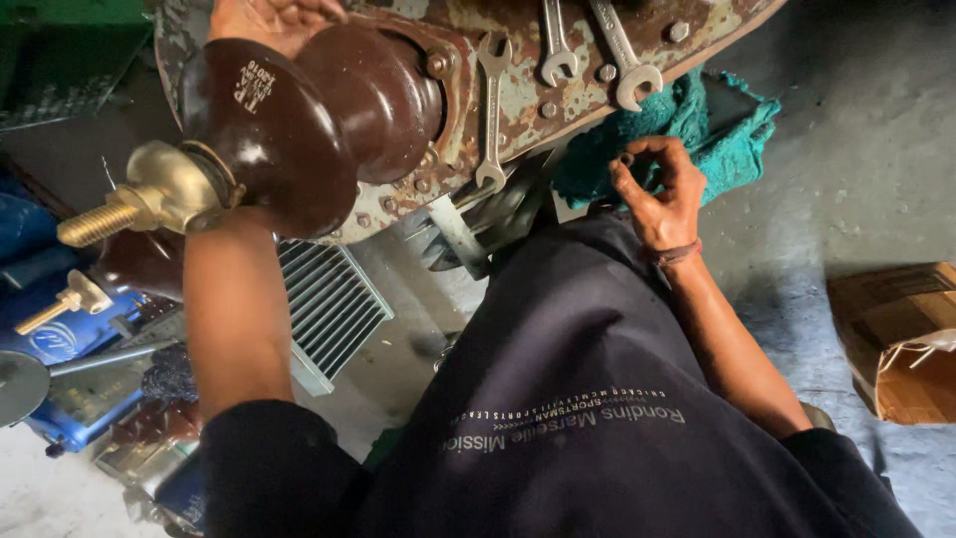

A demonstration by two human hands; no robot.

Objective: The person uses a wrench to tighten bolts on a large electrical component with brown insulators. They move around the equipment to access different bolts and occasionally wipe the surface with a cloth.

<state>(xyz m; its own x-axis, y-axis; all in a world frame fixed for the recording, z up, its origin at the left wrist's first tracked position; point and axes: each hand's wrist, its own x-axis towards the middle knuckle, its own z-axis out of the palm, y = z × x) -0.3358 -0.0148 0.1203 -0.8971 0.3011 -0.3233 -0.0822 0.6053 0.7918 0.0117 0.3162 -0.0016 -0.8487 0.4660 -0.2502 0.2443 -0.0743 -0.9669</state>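
A brown glazed ceramic insulator (299, 125) with a brass threaded stud (139, 204) juts from a rusty bolted metal cover (558, 75). My left hand (269, 18) rests on top of the insulator behind its wide skirt, fingers partly hidden. My right hand (659, 189) hovers below the cover's edge, in front of a teal rag (717, 134), with thumb and forefinger pinched on a small dark nut (625, 159). Three open-end spanners lie on the cover: one (490, 110) near the insulator, two more (558, 45) (622, 55) further right.
Grey cooling fins (334, 304) run below the cover. A second insulator stud (60, 304) lies on blue containers (70, 339) at the left. A torn cardboard box (896, 339) sits on the concrete floor at the right. My dark shirt fills the lower middle.
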